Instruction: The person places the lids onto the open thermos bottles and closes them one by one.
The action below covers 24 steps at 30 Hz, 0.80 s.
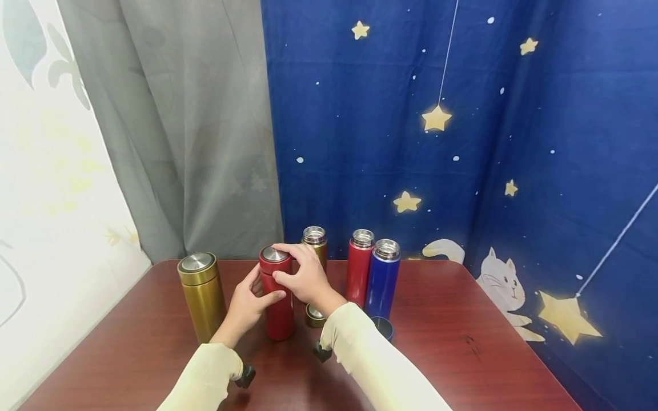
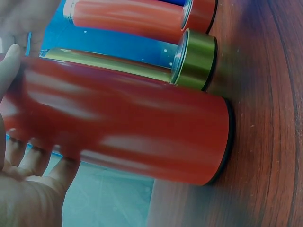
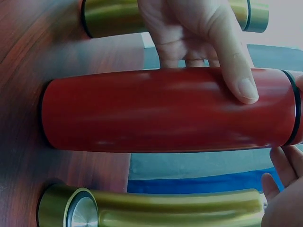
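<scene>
A red thermos (image 1: 279,314) stands upright on the table with its steel-topped lid (image 1: 275,255) on. My left hand (image 1: 245,308) grips its body from the left; in the right wrist view the left thumb (image 3: 241,85) lies along the red wall and the fingers go behind it. On the other side, my right hand (image 1: 307,277) holds the lid, fingers over the top edge and thumb at the near side. Only part of the right hand (image 3: 289,198) appears in the right wrist view, around the lid end. A dark seam shows between lid and body.
Left of the hands stands a capped gold thermos (image 1: 203,302). Lidless gold (image 1: 321,249), red (image 1: 358,268) and blue (image 1: 382,279) thermoses stand behind and to the right. Near them lie a gold lid (image 1: 315,317), a blue lid (image 1: 384,329) and a red lid (image 2: 201,14). Curtains hang behind the table.
</scene>
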Each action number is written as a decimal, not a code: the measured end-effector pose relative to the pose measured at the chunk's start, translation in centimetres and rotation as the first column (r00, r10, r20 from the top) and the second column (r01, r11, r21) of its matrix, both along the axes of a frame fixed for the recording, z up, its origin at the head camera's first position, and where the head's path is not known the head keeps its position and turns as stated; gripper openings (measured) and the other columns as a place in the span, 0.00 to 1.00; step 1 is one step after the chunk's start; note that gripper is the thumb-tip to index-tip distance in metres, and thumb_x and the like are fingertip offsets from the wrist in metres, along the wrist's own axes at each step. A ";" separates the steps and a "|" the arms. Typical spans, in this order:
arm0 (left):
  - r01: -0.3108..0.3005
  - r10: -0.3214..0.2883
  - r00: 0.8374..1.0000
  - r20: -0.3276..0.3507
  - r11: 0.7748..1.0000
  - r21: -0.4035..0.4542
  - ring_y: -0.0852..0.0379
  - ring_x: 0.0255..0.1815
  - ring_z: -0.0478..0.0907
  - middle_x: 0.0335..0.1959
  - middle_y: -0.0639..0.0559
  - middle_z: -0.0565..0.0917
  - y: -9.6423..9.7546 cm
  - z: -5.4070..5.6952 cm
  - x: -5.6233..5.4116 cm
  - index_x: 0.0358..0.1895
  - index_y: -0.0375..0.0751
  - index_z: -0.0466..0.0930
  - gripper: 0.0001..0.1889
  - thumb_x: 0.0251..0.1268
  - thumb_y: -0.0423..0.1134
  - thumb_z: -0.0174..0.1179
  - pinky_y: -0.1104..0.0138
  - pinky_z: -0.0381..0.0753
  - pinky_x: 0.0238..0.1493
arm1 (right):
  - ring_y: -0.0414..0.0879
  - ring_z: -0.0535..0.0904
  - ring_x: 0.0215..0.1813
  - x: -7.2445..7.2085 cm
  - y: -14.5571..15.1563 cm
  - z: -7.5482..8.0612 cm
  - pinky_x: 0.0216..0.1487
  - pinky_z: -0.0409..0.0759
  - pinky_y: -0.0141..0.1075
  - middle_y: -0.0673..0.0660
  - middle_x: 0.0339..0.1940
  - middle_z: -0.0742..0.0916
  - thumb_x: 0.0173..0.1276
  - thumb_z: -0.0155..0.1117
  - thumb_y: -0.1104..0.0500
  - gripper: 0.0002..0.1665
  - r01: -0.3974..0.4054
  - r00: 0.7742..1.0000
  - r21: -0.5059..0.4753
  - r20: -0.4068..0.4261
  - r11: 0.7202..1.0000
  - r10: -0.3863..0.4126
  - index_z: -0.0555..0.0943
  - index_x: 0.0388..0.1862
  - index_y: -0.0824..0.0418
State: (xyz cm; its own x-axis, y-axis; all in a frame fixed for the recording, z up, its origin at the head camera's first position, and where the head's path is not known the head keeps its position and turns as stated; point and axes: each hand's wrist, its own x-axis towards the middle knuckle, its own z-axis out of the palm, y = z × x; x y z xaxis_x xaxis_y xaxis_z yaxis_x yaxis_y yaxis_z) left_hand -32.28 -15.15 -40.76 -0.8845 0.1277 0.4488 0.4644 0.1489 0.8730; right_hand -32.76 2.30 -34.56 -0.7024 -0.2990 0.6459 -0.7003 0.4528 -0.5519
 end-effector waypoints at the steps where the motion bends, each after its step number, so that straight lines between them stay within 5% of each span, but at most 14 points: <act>1: 0.002 -0.002 1.000 -0.002 1.000 0.002 0.41 0.62 0.74 0.65 0.37 0.72 0.0 0.0 0.0 0.74 0.37 0.57 0.44 0.55 0.33 0.72 0.57 0.77 0.55 | 0.45 0.71 0.59 0.0 -0.1 0.0 0.59 0.72 0.44 0.50 0.55 0.83 0.56 0.67 0.50 0.31 0.018 1.000 0.002 -0.013 1.000 -0.018 0.79 0.62 0.48; 12: 0.036 -0.036 0.999 0.000 0.998 0.046 0.42 0.61 0.75 0.64 0.37 0.74 0.2 0.0 -0.1 0.74 0.37 0.57 0.44 0.55 0.31 0.71 0.62 0.78 0.54 | 0.45 0.72 0.50 0.4 -1.0 0.0 0.48 0.73 0.38 0.50 0.45 0.79 0.51 0.76 0.42 0.31 0.173 0.982 -0.006 -0.077 0.985 -0.173 0.79 0.53 0.49; 17: 0.030 -0.030 0.999 0.017 0.999 0.033 0.39 0.61 0.74 0.65 0.35 0.71 0.3 0.9 0.7 0.74 0.33 0.56 0.43 0.56 0.28 0.70 0.58 0.76 0.56 | 0.47 0.68 0.62 0.0 -0.7 0.3 0.60 0.71 0.42 0.53 0.60 0.78 0.58 0.67 0.51 0.34 -0.017 0.999 -0.022 0.037 1.000 0.018 0.72 0.64 0.53; 20: 0.023 -0.023 1.000 0.012 1.000 0.007 0.36 0.61 0.73 0.66 0.31 0.70 0.4 1.9 1.6 0.73 0.28 0.55 0.43 0.56 0.28 0.69 0.53 0.75 0.57 | 0.46 0.69 0.63 -0.2 -0.3 0.4 0.61 0.72 0.40 0.54 0.63 0.77 0.57 0.60 0.60 0.37 -0.154 0.975 -0.077 0.149 0.985 0.164 0.70 0.69 0.53; 24: 0.016 -0.016 1.000 0.016 1.000 -0.008 0.35 0.62 0.73 0.66 0.31 0.70 0.3 2.1 1.9 0.73 0.29 0.55 0.43 0.56 0.29 0.69 0.51 0.74 0.58 | 0.46 0.76 0.58 -0.4 0.0 0.4 0.57 0.76 0.36 0.55 0.60 0.81 0.57 0.55 0.64 0.36 -0.219 0.948 -0.120 0.209 0.968 0.240 0.72 0.68 0.53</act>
